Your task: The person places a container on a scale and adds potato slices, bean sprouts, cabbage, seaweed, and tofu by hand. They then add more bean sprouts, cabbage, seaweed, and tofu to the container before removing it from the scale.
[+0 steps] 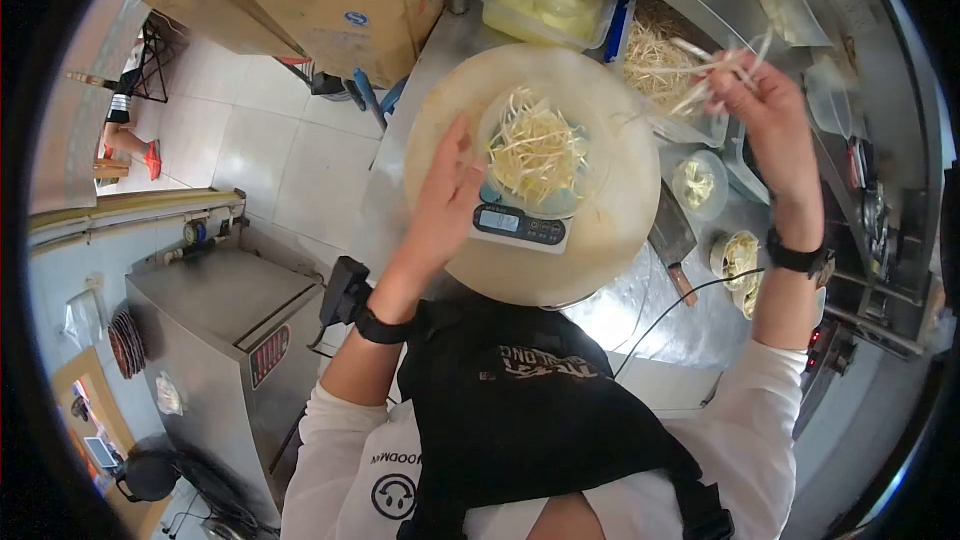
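Observation:
A clear bowl heaped with bean sprouts (538, 152) sits on a small digital kitchen scale (520, 228), which stands on a round cutting board (460, 82). My left hand (446, 192) is beside the bowl's left side, fingers extended and nothing held. Up at the right, my right hand (765, 105) pinches a small bunch of bean sprouts (738, 68), their ends sticking out past the fingers. It is just right of a container full of loose bean sprouts (655, 58).
A cleaver (672, 230) lies right of the board. Small tubs of sprouts (738, 258) and a tub of pale pieces (698, 184) stand nearby. Behind the board is a yellowish plastic bin (550, 0). A cardboard box (340, 25) is at the upper left.

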Demonstrator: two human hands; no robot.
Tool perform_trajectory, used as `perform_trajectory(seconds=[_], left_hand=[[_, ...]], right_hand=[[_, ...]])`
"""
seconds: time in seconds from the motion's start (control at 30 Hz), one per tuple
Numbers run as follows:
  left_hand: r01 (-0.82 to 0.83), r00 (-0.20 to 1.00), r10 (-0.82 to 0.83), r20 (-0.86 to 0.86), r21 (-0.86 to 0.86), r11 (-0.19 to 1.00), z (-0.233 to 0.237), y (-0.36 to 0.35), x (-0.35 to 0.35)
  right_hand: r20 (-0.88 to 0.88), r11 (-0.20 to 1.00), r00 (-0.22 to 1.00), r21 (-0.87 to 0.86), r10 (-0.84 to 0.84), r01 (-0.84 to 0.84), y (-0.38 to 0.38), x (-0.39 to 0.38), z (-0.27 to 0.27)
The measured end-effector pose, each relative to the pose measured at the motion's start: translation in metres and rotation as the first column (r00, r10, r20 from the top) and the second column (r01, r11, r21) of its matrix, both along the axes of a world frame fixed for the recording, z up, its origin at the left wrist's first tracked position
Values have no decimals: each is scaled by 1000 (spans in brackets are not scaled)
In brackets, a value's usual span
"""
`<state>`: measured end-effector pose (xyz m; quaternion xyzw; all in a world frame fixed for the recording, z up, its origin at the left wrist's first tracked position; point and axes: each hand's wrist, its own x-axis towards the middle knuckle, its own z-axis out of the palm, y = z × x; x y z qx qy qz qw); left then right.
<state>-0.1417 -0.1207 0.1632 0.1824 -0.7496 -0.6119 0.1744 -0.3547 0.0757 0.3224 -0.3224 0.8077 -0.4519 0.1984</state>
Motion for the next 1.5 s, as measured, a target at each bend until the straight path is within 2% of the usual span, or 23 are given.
perform_trajectory(seconds=[0.03,0.1,0.17,0.2,0.27,0.3,0.43,0.57,0.63,0.67,0.73,0.8,0.9,0.97,1.0,1.07,1.2,1.27,1.3,1.37,1.4,1.47,1.5], left_hand=[[30,1000,-29,-7,163,986,0,7,1],[46,999,-42,-21,247,968,6,17,3],[67,998,-59,-34,324,944,9,19,6],[79,997,-75,-24,310,947,7,20,7],[89,996,-91,-10,297,951,3,22,9],[87,996,-81,-33,260,962,0,24,9],[76,992,-48,-119,245,966,-7,28,6],[1,998,3,-58,57,998,12,18,6],[-11,1000,1,-23,-444,896,34,15,-2],[10,1000,-22,-18,-498,867,44,15,-8],[52,997,-75,-21,-536,843,59,20,-20],[17,996,-56,-62,-508,861,68,27,-32],[8,994,-61,-94,-482,876,75,50,-38],[-7,995,-44,-89,-502,865,74,69,-29],[-41,995,-12,-98,-519,854,72,77,-23],[34,989,-111,-96,-584,811,65,92,-8],[229,949,-309,-54,-557,798,48,132,7],[309,937,-348,9,-483,819,41,149,6],[382,918,-393,57,-397,835,39,154,6],[412,910,-399,113,-350,842,40,161,2],[437,899,-405,166,-301,847,40,164,2],[422,904,-380,198,-263,868,38,167,3],[406,907,-358,224,-232,884,37,167,2]], right_hand=[[45,1000,999,-20,7,-6,-10,12,-2],[155,993,981,23,114,-118,-24,30,-31],[22,922,961,279,274,-270,-31,47,-57],[20,923,962,276,274,-268,-32,53,-66],[-363,969,901,157,238,-193,-32,63,-79],[-248,950,919,144,306,-277,-31,69,-80],[-325,927,873,40,364,-372,-21,74,-74],[-151,999,988,43,18,-11,22,41,-44],[-20,992,993,-53,-120,119,61,17,-51],[-31,988,988,-37,-154,153,85,2,-58],[37,928,927,20,-372,372,140,-29,-78],[37,920,919,27,-392,391,201,-58,-126],[224,895,866,92,-446,437,258,-73,-206],[-57,925,950,217,-308,313,279,-81,-262],[-45,924,947,210,-318,320,279,-79,-276],[-496,897,847,261,-192,357,261,-73,-297],[-576,779,798,414,-176,471,246,-77,-316],[-284,805,934,490,-216,335,248,-94,-308],[-279,805,936,491,-217,333,254,-98,-306],[-252,965,944,100,-212,243,269,-106,-300],[-248,965,946,105,-207,239,270,-104,-284],[336,917,857,61,-390,394,269,-94,-238],[393,895,814,58,-427,442,271,-93,-230]])
